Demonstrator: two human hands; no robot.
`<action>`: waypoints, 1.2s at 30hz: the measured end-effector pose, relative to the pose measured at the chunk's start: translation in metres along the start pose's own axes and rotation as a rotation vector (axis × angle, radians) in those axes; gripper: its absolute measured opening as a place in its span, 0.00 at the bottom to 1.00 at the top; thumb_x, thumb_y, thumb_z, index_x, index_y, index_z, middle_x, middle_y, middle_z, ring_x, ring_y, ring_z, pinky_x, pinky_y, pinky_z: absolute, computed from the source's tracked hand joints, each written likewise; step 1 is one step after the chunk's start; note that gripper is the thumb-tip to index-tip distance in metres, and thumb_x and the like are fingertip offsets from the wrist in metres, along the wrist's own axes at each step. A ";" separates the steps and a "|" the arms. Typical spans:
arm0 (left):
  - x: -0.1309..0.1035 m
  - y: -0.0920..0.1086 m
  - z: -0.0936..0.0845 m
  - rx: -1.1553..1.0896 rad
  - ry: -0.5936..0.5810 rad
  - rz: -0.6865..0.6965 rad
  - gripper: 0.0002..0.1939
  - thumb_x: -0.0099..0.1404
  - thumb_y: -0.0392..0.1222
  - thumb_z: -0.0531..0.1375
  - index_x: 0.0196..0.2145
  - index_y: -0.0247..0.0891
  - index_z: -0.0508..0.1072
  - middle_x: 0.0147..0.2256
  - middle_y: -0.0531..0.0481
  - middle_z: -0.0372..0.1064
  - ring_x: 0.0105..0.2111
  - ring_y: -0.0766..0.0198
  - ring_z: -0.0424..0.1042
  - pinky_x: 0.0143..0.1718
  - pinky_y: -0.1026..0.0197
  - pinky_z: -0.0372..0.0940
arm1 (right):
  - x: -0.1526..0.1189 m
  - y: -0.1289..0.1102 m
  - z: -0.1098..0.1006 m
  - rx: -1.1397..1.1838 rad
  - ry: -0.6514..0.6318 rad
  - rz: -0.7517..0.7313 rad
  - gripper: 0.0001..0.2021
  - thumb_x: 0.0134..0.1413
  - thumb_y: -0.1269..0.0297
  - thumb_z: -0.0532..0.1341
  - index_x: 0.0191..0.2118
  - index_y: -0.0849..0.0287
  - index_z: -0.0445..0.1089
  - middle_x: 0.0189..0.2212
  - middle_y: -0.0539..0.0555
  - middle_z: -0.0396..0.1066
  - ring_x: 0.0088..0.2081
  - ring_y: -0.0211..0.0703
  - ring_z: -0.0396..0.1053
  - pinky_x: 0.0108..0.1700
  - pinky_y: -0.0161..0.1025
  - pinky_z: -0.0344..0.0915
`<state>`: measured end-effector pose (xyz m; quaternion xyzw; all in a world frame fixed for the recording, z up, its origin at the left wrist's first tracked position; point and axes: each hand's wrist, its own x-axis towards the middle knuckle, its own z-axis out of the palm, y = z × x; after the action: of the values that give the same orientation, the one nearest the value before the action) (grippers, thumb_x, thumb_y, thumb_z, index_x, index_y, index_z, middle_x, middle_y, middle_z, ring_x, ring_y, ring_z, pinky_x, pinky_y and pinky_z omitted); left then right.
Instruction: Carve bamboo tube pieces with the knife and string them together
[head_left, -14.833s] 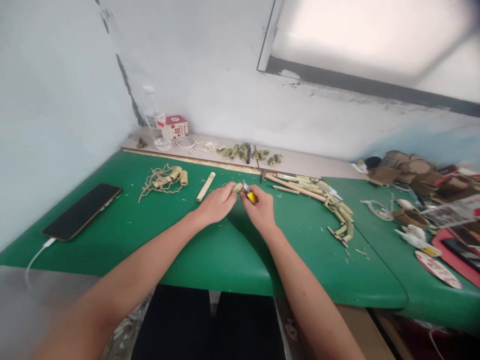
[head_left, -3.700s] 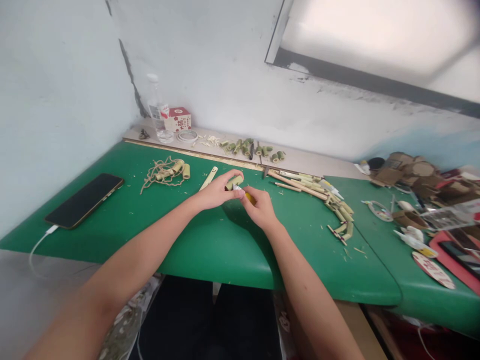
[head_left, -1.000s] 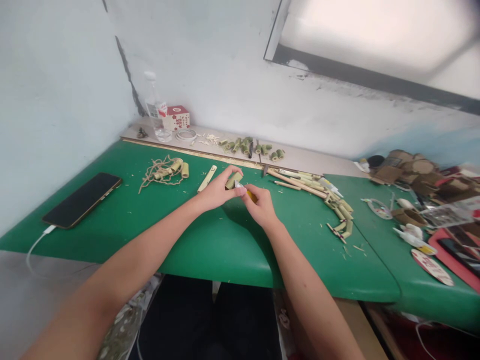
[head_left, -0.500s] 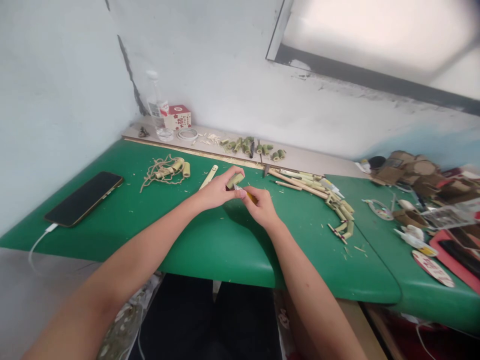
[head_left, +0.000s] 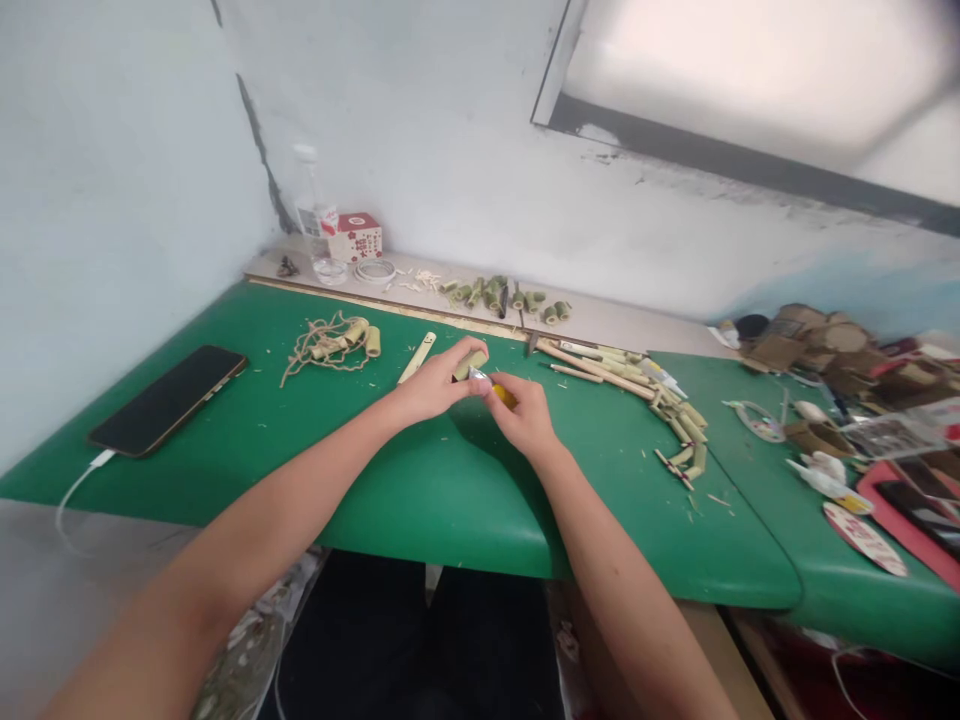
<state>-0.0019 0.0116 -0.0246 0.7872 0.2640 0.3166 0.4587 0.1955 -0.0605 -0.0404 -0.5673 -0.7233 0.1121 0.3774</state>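
Observation:
My left hand (head_left: 435, 388) is closed around a short green bamboo piece (head_left: 470, 364) above the green table. Touching it from the right, my right hand (head_left: 523, 412) grips a yellow-handled knife (head_left: 504, 396), whose metal blade lies against the near end of the bamboo. Part of the handle is hidden by my fingers. Just behind my left hand, a flat bamboo strip (head_left: 417, 357) with small dark marks lies on the table.
A phone (head_left: 171, 400) with a white cable lies left, near tangled twine (head_left: 319, 345) with bamboo pieces. Cut bamboo (head_left: 493, 292), a bottle (head_left: 319, 225) and a box (head_left: 356, 238) line the back ledge. A hammer (head_left: 592, 362) and linked bamboo (head_left: 686, 430) lie right, beyond them cardboard (head_left: 806, 335).
The knife blade has shifted slightly at the end of the bamboo piece, and its yellow handle shows a little more. Both hands keep their holds in nearly the same place.

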 end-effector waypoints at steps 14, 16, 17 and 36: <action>0.005 -0.011 0.014 -0.171 0.142 -0.014 0.23 0.67 0.51 0.69 0.52 0.42 0.66 0.36 0.55 0.64 0.32 0.66 0.61 0.35 0.64 0.58 | 0.001 -0.002 0.005 0.066 0.083 0.056 0.23 0.67 0.45 0.59 0.38 0.60 0.81 0.23 0.52 0.73 0.25 0.41 0.63 0.30 0.39 0.55; 0.004 -0.009 0.013 -0.184 0.132 -0.031 0.24 0.66 0.50 0.69 0.53 0.43 0.65 0.35 0.56 0.64 0.31 0.66 0.61 0.34 0.64 0.58 | 0.002 -0.002 0.005 0.077 0.077 0.052 0.22 0.66 0.45 0.59 0.37 0.60 0.81 0.23 0.51 0.72 0.24 0.41 0.63 0.30 0.39 0.55; 0.003 -0.008 0.012 -0.193 0.125 -0.035 0.24 0.66 0.50 0.69 0.53 0.43 0.65 0.34 0.56 0.63 0.30 0.66 0.61 0.33 0.64 0.58 | 0.002 -0.002 0.006 0.080 0.070 0.049 0.22 0.66 0.45 0.59 0.37 0.59 0.81 0.23 0.51 0.72 0.24 0.41 0.63 0.30 0.39 0.55; -0.001 0.000 0.016 -0.089 0.060 -0.123 0.26 0.68 0.57 0.67 0.57 0.44 0.66 0.31 0.58 0.62 0.28 0.65 0.62 0.31 0.63 0.55 | 0.004 -0.007 0.000 0.222 0.305 0.160 0.21 0.64 0.43 0.60 0.38 0.58 0.77 0.22 0.47 0.66 0.25 0.40 0.59 0.30 0.38 0.55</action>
<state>0.0094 0.0016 -0.0311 0.7386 0.3112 0.3225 0.5037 0.1898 -0.0591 -0.0343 -0.5884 -0.5936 0.1338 0.5325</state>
